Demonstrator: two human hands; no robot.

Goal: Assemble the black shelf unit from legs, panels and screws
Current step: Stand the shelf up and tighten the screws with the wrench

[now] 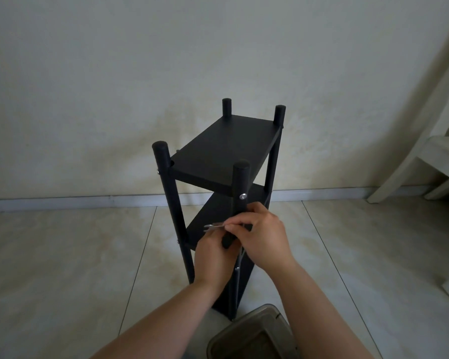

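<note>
The black shelf unit (226,151) stands upright on the tiled floor, with its top panel, a lower panel and four round legs in place. A silver screw head (243,195) shows on the near right leg (240,182). Both hands meet in front of that leg at the lower panel's height. My right hand (262,237) pinches a small silver wrench (214,226), whose open jaw points left. My left hand (213,257) grips a short black cylindrical part (227,240) just below the wrench. The joint behind the hands is hidden.
A grey-lidded container (254,332) sits on the floor at the bottom centre, close to the shelf's foot. A white chair (430,161) stands at the right against the wall. A pale wall with a baseboard runs behind the shelf.
</note>
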